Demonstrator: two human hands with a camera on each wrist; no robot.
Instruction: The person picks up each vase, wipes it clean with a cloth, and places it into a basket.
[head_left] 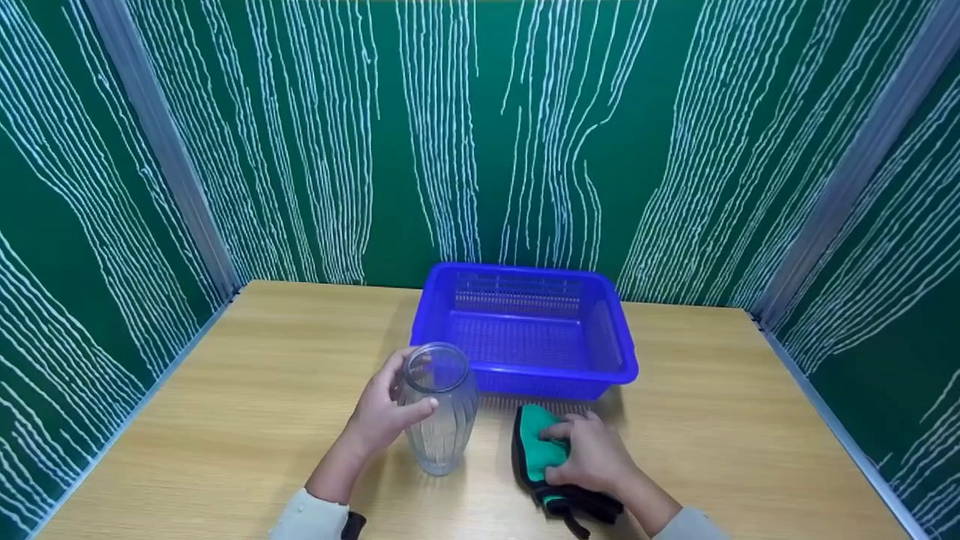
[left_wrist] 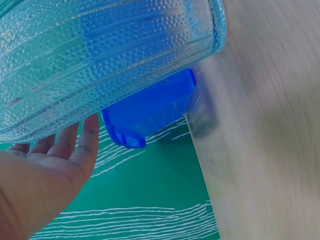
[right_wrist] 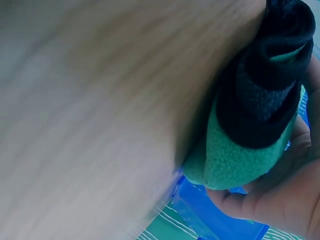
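A clear ribbed glass vase point(head_left: 441, 427) stands upright in front of the basket, its round mouth at the top. My left hand point(head_left: 386, 409) holds it near the rim, thumb on the near side and fingers behind. The left wrist view shows the bumpy side of the vase point(left_wrist: 115, 65) above the left hand point(left_wrist: 55, 180). To the right, my right hand point(head_left: 594, 454) grips a folded green fleecy item with black trim point(head_left: 536, 442); its exact kind is unclear. In the right wrist view, the green fleecy item point(right_wrist: 245, 162) has black folded layers, with the right hand point(right_wrist: 280, 200) against it.
A blue plastic basket point(head_left: 525, 369) with perforated walls sits just behind both hands, with nothing seen inside. The wooden table point(head_left: 262, 390) runs back to a green wall point(head_left: 495, 150) with wavy white lines. Similar panels stand left and right.
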